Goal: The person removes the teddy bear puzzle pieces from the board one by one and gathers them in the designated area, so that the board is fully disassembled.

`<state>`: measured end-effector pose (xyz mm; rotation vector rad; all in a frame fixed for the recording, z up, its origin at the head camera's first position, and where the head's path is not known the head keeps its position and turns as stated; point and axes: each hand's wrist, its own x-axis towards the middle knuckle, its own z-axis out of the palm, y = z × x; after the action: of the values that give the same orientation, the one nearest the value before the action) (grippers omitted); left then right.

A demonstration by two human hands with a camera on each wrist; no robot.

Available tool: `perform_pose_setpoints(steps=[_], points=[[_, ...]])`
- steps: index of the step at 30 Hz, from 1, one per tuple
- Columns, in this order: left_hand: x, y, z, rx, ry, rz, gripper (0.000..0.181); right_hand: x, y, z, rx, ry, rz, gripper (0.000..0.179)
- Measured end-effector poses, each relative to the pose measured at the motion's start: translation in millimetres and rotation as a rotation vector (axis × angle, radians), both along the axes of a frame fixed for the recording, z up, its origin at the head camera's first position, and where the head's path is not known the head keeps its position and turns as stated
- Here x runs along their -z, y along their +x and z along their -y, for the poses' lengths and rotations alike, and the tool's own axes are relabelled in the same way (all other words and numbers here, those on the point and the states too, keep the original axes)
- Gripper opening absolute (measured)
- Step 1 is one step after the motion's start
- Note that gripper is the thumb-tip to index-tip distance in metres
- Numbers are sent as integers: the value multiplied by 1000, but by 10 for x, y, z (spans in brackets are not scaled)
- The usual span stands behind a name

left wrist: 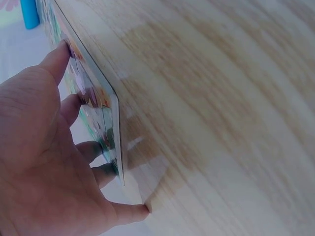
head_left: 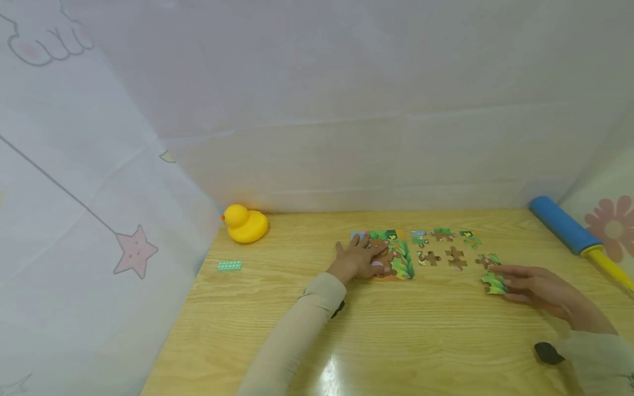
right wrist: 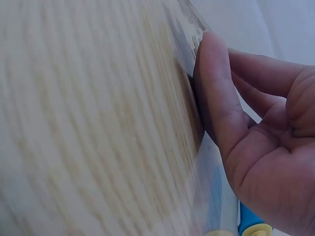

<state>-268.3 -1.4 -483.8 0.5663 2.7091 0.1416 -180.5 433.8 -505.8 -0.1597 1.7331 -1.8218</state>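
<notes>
A jigsaw board (head_left: 403, 258) with a brown bear and green leaves lies on the table. My left hand (head_left: 355, 259) rests on its left part with fingers spread; in the left wrist view, the fingertips (left wrist: 101, 147) press the board's face and one digit touches the table beyond its edge. To the right, my right hand (head_left: 537, 287) pinches a green puzzle piece (head_left: 494, 283) at its right side. A brown and green piece (head_left: 488, 260) lies just above it. From the right wrist view, the thumb (right wrist: 216, 88) and fingers are close together, hiding the piece.
Several loose puzzle pieces (head_left: 456, 257) lie between the board and my right hand. A yellow rubber duck (head_left: 247, 224) and a mint-green studded block (head_left: 229, 265) are at left. A blue tube with a yellow handle (head_left: 564, 224) lies at the right edge. White printed cloth (head_left: 317, 165) stands behind.
</notes>
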Motion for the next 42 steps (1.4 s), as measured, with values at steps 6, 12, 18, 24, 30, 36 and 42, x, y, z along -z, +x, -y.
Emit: perform_pose_setpoints(steps=[6,12,18,24,30,36,42], points=[[-12,3,1,2,1,1,72,-15,-13,31,31,128,-17,41],[-34,21,7,6,27,8,71,-71,-16,115,85,318,-50,56],[-52,30,-3,20,19,10,71,-169,6,109,144,416,-51,62],[-46,26,-1,21,10,-1,70,-214,7,61,144,403,-45,66],[-53,25,11,14,7,-15,71,-245,-52,194,120,473,-160,68],[-47,29,27,3,50,-26,72,-300,-215,555,93,486,-239,68],[4,-1,100,55,26,-105,72,-336,-398,945,74,461,-248,65]])
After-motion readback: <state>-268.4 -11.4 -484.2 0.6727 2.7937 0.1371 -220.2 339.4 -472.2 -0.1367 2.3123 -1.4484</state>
